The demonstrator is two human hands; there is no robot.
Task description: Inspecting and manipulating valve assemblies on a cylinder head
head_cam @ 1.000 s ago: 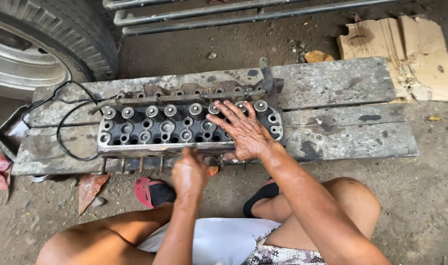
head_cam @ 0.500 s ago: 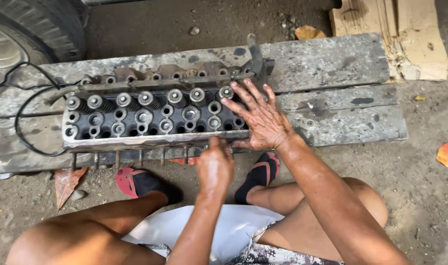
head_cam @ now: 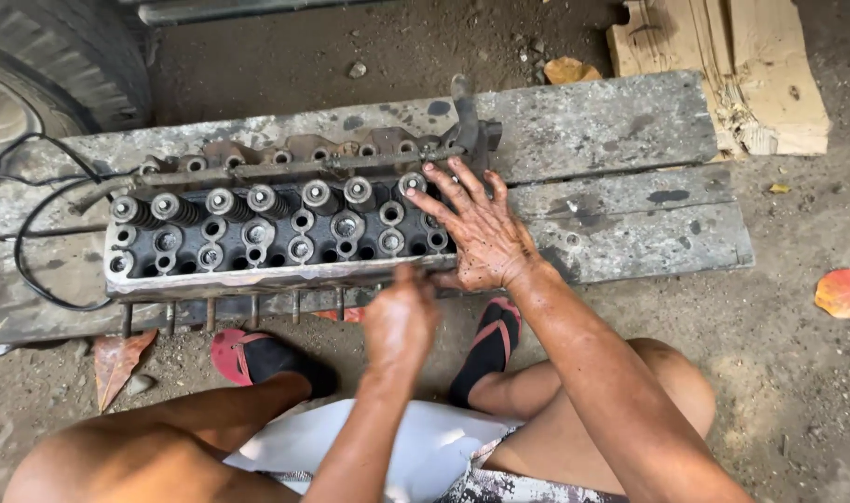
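On planks [head_cam: 630, 214] | right hand [head_cam: 481, 233] flat on cylinder head [head_cam: 276, 233] | left hand [head_cam: 399, 321] at its edge

R hand [head_cam: 476, 228] flat, fingers spread, palm down on near-right end of cylinder head [head_cam: 285, 233]. L hand [head_cam: 401, 321] loosely curled at its near edge, fingertips touching. Both forearms extended fwd.
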